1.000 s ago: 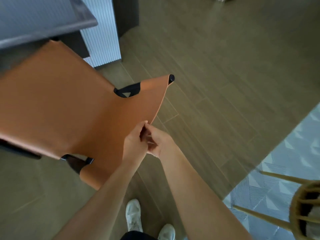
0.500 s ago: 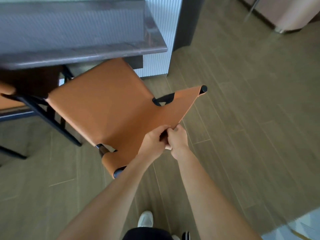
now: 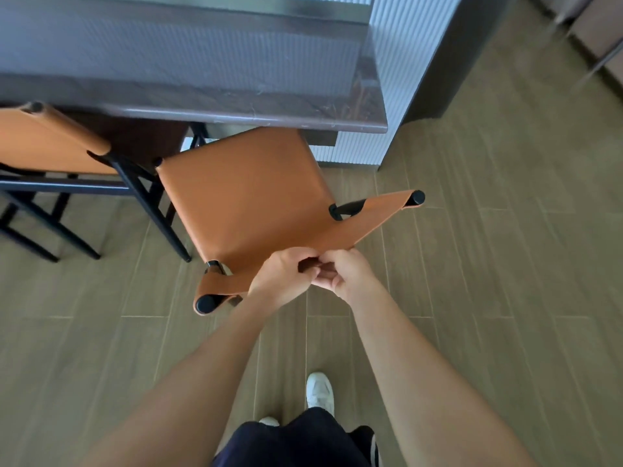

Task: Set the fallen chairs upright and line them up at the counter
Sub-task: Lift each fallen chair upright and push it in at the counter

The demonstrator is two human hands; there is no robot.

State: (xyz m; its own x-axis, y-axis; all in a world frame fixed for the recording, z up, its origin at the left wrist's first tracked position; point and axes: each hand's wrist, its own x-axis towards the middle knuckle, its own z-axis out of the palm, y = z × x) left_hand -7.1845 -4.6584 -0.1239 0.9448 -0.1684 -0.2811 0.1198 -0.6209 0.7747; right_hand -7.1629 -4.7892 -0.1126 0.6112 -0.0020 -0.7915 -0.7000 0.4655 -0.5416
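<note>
Chair (image 3: 249, 200) in orange leather on a black frame stands upright in the middle of my view, its seat pointing toward twelve o'clock with the front edge tucked just under the lip of the counter (image 3: 188, 62). Its backrest runs as a leather band from a black-capped post at about eight o'clock of the seat to another at about three o'clock. I have both hands on the top edge of that band, at six o'clock of the seat. My left hand (image 3: 283, 281) curls over the edge, fingers folded down and pinching the leather against the thumb. My right hand (image 3: 347, 274) sits just beside it at its three o'clock, touching it, fingers bent and pressed together around the same edge; I cannot tell how far those fingertips wrap behind the band. The leather passes between my thumbs and fingers, with the seat on the far side of my knuckles.

At nine o'clock a second orange chair (image 3: 50, 143) stands at the counter, its black legs near the first chair's. The counter's ribbed white base (image 3: 381, 96) is at one o'clock. Wood-look floor (image 3: 505, 264) spreads all round, and my white shoe (image 3: 320, 392) shows at six o'clock.
</note>
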